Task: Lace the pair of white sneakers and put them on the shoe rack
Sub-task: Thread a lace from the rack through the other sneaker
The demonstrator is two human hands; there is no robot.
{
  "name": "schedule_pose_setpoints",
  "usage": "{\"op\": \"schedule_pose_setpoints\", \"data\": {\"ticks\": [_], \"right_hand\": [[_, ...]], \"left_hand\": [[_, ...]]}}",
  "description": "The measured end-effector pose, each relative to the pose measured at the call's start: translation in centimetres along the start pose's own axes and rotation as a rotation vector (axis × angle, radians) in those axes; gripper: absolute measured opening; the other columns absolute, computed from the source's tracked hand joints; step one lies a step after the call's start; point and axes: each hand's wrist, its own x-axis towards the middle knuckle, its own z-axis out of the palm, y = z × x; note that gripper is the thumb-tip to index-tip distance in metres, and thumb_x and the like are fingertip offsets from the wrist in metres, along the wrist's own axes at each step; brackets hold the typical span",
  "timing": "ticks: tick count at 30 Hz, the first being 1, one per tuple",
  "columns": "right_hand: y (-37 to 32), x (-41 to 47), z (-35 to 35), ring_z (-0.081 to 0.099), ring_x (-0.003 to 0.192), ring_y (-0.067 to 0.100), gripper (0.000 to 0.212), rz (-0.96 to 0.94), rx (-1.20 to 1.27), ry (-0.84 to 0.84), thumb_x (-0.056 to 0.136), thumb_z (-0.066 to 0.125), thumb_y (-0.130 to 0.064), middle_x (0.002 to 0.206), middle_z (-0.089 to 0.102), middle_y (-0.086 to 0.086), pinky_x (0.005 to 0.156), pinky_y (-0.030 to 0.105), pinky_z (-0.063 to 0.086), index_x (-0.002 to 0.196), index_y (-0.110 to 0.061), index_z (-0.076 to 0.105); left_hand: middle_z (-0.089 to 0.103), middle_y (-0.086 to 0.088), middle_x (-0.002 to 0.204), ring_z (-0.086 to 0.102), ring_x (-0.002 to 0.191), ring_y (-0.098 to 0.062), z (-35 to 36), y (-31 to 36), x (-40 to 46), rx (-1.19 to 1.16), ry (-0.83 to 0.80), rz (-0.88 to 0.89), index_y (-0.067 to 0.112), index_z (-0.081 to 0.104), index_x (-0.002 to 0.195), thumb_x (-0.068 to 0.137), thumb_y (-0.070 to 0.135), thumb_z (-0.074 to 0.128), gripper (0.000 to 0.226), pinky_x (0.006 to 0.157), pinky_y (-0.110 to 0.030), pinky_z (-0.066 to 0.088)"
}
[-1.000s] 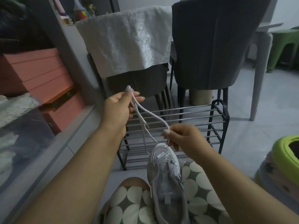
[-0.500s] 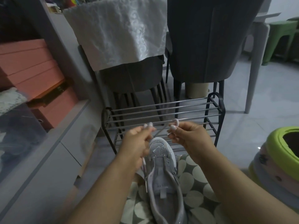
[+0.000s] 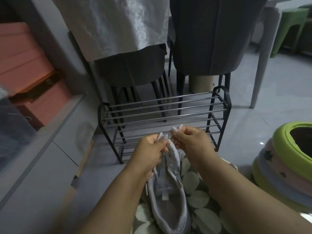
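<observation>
A white sneaker (image 3: 166, 191) lies on my lap, toe pointing away from me, its opening toward the camera. My left hand (image 3: 149, 149) pinches one end of the white lace (image 3: 159, 136) just above the toe. My right hand (image 3: 189, 141) pinches the other lace end beside it, its tip sticking up past my fingers. Both hands are close together over the front of the shoe. A black two-tier shoe rack (image 3: 165, 115) with metal bars stands on the floor right behind the hands, with nothing on it. Only one sneaker is in view.
Two dark chairs (image 3: 206, 39) stand behind the rack, one draped with a white cloth (image 3: 118, 22). Pink boxes (image 3: 25, 65) sit on a grey cabinet at left. A green-rimmed round stool (image 3: 287, 157) is at right. A table leg (image 3: 258, 68) stands on the grey floor.
My left hand came down from its raised position and both hands drew together over the sneaker's toe, taking up the slack lace. The camera tilted downward.
</observation>
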Motion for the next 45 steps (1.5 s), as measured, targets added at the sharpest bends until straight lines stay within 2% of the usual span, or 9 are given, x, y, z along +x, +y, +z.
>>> {"op": "schedule_pose_setpoints", "data": {"ticks": [6,11,16,20,24,28,33,41,45], "right_hand": [[-0.6,0.3,-1.0,0.060,0.057,0.013,0.021,-0.032,-0.132,0.052,0.084,0.066,-0.012,0.065,0.067,0.005,0.053,0.023,0.051,0.080,0.008,0.063],[0.2,0.0,-1.1,0.066,0.059,0.010,0.026,-0.051,-0.354,-0.051,0.086,0.066,-0.015,0.071,0.073,0.003,0.049,0.020,0.047,0.084,0.010,0.060],[0.8,-0.1,-0.8,0.065,0.061,0.002,0.027,-0.118,-0.588,-0.096,0.085,0.068,-0.021,0.070,0.072,-0.002,0.054,0.021,0.050,0.081,0.005,0.061],[1.5,-0.1,-1.0,0.067,0.068,0.005,0.029,-0.145,-0.717,-0.135,0.085,0.069,-0.026,0.075,0.073,0.005,0.067,0.034,0.052,0.076,-0.001,0.057],[1.8,0.1,-1.0,0.062,0.071,0.029,0.032,-0.199,-0.897,-0.119,0.085,0.067,-0.036,0.072,0.066,0.012,0.064,0.042,0.049,0.071,-0.013,0.050],[1.5,0.0,-1.0,0.051,0.062,0.024,0.032,-0.246,-1.011,-0.108,0.086,0.065,-0.037,0.068,0.060,0.009,0.058,0.037,0.043,0.068,-0.020,0.044],[1.2,-0.2,-1.5,0.038,0.052,0.003,0.029,-0.288,-1.068,-0.124,0.081,0.072,-0.025,0.061,0.051,-0.006,0.051,0.018,0.033,0.066,-0.021,0.047],[0.7,-0.3,-1.3,0.032,0.049,0.002,0.030,-0.412,-1.166,-0.177,0.077,0.072,-0.012,0.054,0.039,-0.009,0.053,0.014,0.033,0.063,-0.016,0.045],[1.3,0.2,-1.4,0.038,0.055,0.010,0.029,-0.319,-1.171,-0.193,0.075,0.076,-0.021,0.062,0.053,0.005,0.051,0.019,0.030,0.066,-0.003,0.055]], "left_hand": [[0.067,-0.003,0.065,0.044,0.035,0.001,-0.5,-0.9,-0.2,0.141,0.144,-0.031,0.010,0.066,0.074,0.097,0.023,0.052,0.030,0.048,-0.023,0.033],[0.073,-0.003,0.063,0.071,0.069,-0.028,-1.4,-1.8,-0.4,0.361,0.122,-0.077,0.010,0.072,0.064,0.085,0.028,0.067,0.028,0.080,-0.045,0.057],[0.065,-0.012,0.058,0.061,0.054,-0.027,-1.1,-1.5,-0.8,0.523,0.105,-0.067,0.002,0.065,0.064,0.078,0.032,0.072,0.034,0.061,-0.037,0.051],[0.070,-0.018,0.070,0.069,0.066,-0.032,-0.8,-1.3,-1.0,0.566,0.099,-0.078,0.003,0.067,0.072,0.061,0.041,0.068,0.040,0.067,-0.045,0.056],[0.069,-0.013,0.066,0.067,0.061,-0.028,-0.7,-1.3,-0.6,0.541,0.083,-0.125,0.003,0.069,0.073,0.067,0.027,0.079,0.026,0.066,-0.038,0.055],[0.072,-0.021,0.079,0.071,0.070,-0.032,-0.5,-1.6,-0.4,0.342,0.078,-0.230,-0.001,0.072,0.084,0.059,0.010,0.085,0.031,0.073,-0.046,0.060],[0.057,-0.004,0.045,0.046,0.027,-0.006,0.1,-2.0,-1.6,0.015,0.122,-0.311,-0.003,0.068,0.091,0.073,-0.006,0.076,0.020,0.033,-0.009,0.030],[0.062,-0.007,0.044,0.057,0.033,-0.012,0.5,-2.2,-1.9,-0.138,0.143,-0.279,-0.002,0.069,0.079,0.073,-0.013,0.070,0.013,0.035,-0.014,0.041],[0.060,-0.007,0.043,0.054,0.030,-0.010,0.7,-2.4,-1.8,-0.137,0.147,-0.245,0.000,0.070,0.079,0.075,-0.012,0.069,0.012,0.032,-0.011,0.036]]}}
